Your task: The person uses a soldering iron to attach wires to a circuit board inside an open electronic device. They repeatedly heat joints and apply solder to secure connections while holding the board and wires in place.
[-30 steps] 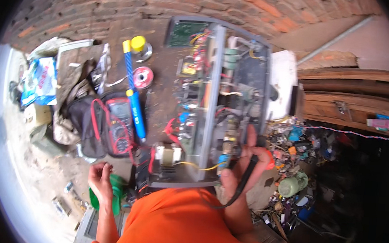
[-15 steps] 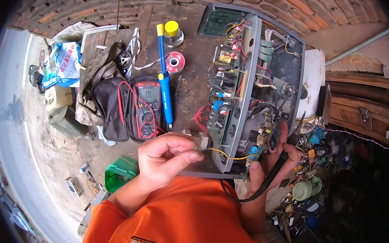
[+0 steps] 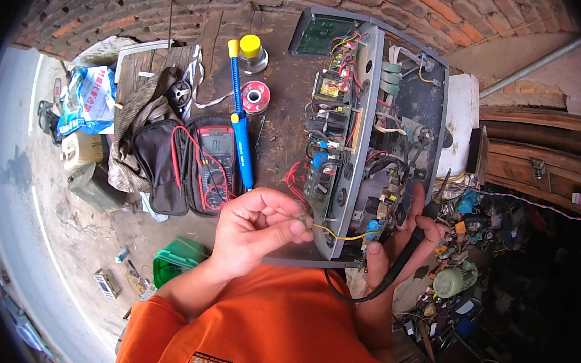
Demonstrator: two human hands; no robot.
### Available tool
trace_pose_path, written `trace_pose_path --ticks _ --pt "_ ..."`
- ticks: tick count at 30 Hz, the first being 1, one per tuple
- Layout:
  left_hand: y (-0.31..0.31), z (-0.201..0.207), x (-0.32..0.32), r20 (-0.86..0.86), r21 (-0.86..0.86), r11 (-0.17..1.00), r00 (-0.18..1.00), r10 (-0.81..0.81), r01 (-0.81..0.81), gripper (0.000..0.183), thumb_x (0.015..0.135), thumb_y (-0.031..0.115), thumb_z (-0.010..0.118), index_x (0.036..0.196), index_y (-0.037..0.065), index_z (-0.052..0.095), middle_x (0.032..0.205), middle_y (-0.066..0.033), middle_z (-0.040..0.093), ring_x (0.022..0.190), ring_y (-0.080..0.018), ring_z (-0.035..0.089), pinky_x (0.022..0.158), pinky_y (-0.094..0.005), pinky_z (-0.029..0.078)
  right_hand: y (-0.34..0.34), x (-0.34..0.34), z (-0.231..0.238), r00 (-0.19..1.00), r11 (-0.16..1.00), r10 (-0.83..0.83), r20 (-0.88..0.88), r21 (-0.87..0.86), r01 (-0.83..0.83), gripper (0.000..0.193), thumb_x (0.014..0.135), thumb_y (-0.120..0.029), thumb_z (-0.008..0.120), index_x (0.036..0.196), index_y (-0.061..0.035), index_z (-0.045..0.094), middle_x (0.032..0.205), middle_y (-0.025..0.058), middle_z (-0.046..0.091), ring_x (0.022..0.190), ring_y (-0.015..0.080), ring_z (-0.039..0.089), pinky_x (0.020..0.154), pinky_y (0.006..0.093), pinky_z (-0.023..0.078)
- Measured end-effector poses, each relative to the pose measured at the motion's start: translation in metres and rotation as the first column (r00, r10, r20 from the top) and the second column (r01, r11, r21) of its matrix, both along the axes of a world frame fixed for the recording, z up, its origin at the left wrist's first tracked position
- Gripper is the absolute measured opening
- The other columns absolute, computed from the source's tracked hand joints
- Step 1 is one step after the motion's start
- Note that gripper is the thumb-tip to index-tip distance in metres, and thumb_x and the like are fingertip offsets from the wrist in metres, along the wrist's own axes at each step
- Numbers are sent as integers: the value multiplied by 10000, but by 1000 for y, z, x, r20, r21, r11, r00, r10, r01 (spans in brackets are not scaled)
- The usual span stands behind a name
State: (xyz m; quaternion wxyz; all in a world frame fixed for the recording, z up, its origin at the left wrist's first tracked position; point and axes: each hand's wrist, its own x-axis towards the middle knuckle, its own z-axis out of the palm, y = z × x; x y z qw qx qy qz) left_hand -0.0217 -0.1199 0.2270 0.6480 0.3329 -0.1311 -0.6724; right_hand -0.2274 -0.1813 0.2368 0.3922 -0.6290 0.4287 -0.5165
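My left hand [image 3: 254, 232] pinches the end of a yellow wire [image 3: 341, 237], with thumb and forefinger closed on a small greenish piece there. From my fingers the wire runs right to a circuit board beside a blue round component [image 3: 373, 229]. My right hand [image 3: 404, 248] is at the near right side of an opened grey metal chassis [image 3: 355, 152]. A black-handled soldering iron [image 3: 411, 249] lies across its fingers, tip pointing up and away, cable looping below. Circuit boards and coloured wires fill both sides of the chassis.
Left of the chassis on the wooden table [image 3: 282, 65] lie a multimeter [image 3: 217, 165] in its case, a blue desoldering pump [image 3: 241, 150], a solder reel [image 3: 255, 97] and a yellow-lidded jar [image 3: 251, 54]. A green container [image 3: 179, 258] stands near left; loose parts [image 3: 458, 263] heap at right.
My left hand has moved slightly right, toward the chassis, with the wire end. My right hand stays beside the board with the soldering iron. The whole view has shifted a little.
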Motion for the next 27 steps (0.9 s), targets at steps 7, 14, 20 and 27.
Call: trace_pose_path --ticks 7,14,20,27 --pt "-4 -3 -1 1 -56 998 1000 -28 28 154 856 -102 634 984 -27 592 944 -162 650 846 -215 669 777 -324 563 1 1 0 1000 1000 12 -1 -13 -12 757 776 -310 799 1261 -53 277 1445 401 260 1316 375 435 1030 401 409" --pt "-9 6 -6 111 -65 998 993 35 -28 210 829 -107 683 1009 -24 614 950 -64 673 854 -93 644 769 -220 525 3 -1 1 999 999 31 -16 -25 -31 748 786 -296 793 1269 -61 272 1462 388 237 1316 381 436 1040 408 398" --pt "-10 13 -11 187 -101 992 977 97 -79 254 812 -114 692 1030 -10 613 949 -54 664 867 -84 637 799 -236 518 5 -3 2 1000 1000 30 -9 5 -30 750 784 -289 795 1273 -66 270 1465 384 235 1333 396 413 1051 426 382" --pt "-10 18 -8 275 -68 998 961 17 2 198 807 -113 691 976 -24 638 974 -69 652 886 -105 633 793 -236 514 5 -1 -1 1000 1000 -8 -12 -21 8 751 783 -303 792 1270 -58 276 1458 397 242 1337 396 412 1024 390 390"
